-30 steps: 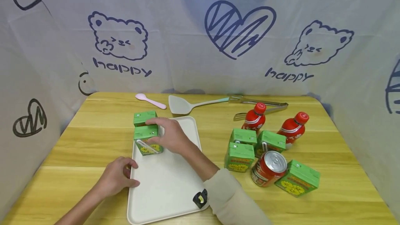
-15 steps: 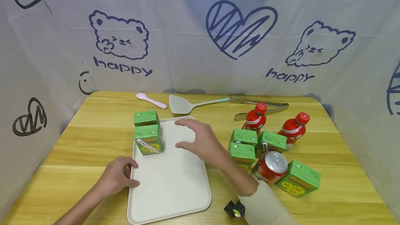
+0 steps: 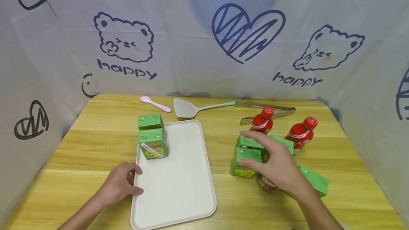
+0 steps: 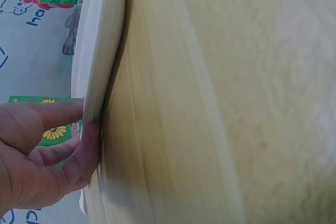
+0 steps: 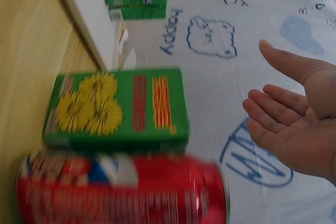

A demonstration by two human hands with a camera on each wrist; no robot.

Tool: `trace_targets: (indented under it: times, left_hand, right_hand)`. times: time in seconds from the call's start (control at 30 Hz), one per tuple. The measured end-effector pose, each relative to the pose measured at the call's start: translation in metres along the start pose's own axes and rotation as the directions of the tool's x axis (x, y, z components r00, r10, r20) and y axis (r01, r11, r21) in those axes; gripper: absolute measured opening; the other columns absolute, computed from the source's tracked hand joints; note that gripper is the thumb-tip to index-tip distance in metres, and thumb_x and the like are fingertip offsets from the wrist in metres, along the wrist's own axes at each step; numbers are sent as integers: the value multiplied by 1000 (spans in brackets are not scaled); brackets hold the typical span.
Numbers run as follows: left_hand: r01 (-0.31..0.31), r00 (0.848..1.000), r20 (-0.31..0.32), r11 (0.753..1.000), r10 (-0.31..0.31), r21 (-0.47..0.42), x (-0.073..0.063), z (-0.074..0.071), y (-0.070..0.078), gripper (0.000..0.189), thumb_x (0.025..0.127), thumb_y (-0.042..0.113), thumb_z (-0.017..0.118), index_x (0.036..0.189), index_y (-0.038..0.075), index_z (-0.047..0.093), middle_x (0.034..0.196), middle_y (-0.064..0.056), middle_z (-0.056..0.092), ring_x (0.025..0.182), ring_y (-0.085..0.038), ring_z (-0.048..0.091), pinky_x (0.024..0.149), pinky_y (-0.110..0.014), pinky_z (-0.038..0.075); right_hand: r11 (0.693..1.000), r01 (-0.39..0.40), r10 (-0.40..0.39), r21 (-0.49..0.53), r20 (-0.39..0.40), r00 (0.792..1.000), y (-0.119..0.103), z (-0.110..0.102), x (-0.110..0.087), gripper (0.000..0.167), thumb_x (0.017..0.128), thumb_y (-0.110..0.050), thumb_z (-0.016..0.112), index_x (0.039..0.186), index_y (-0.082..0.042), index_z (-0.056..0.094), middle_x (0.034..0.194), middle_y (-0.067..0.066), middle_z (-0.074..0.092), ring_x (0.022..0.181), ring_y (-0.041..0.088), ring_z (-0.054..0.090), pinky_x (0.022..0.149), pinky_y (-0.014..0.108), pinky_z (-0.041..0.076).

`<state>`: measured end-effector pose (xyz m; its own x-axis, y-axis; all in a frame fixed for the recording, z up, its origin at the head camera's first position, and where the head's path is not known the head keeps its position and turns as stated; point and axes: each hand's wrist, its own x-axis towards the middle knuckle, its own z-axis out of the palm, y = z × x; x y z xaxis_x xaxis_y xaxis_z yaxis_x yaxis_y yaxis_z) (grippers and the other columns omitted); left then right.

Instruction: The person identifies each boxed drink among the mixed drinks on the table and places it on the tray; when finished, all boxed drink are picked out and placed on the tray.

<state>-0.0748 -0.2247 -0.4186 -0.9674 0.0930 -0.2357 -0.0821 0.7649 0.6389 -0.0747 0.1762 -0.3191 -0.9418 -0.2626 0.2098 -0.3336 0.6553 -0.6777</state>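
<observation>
Carton: probably fairly light, stiffish, dents if squeezed; take sides near top. Right hand spread, empty; left hand pinches tray edge.

Legible marking: "happy" on the white cloth.
Stands twice, under bear drawings; print on green cartons is illegible.
</observation>
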Motion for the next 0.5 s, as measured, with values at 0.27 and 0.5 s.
trace_targets:
  times: [0.27, 0.5]
  left_hand:
    - [1, 1000, 3, 1000, -1, 16, -3, 1, 0, 50, 57, 7, 88, 99, 1, 61, 89, -10, 52, 68, -14, 53, 54, -24, 43]
    - [9, 1000, 0, 1000, -9, 8, -3, 1, -2, 50, 58, 7, 88, 99, 1, 61, 88, -10, 52, 68, -15, 53, 54, -25, 42]
  right_hand:
    - [986, -131, 120, -103, -108, 987, 38, -36, -47, 66, 73, -33, 81, 132, -33, 52, 132, -5, 58, 117, -11, 45, 96, 31, 45]
    - [944, -320, 319, -82, -34, 947, 79, -57, -76, 72, 77, -41, 76, 140, -26, 45, 141, 7, 50, 132, 34, 39, 96, 62, 34]
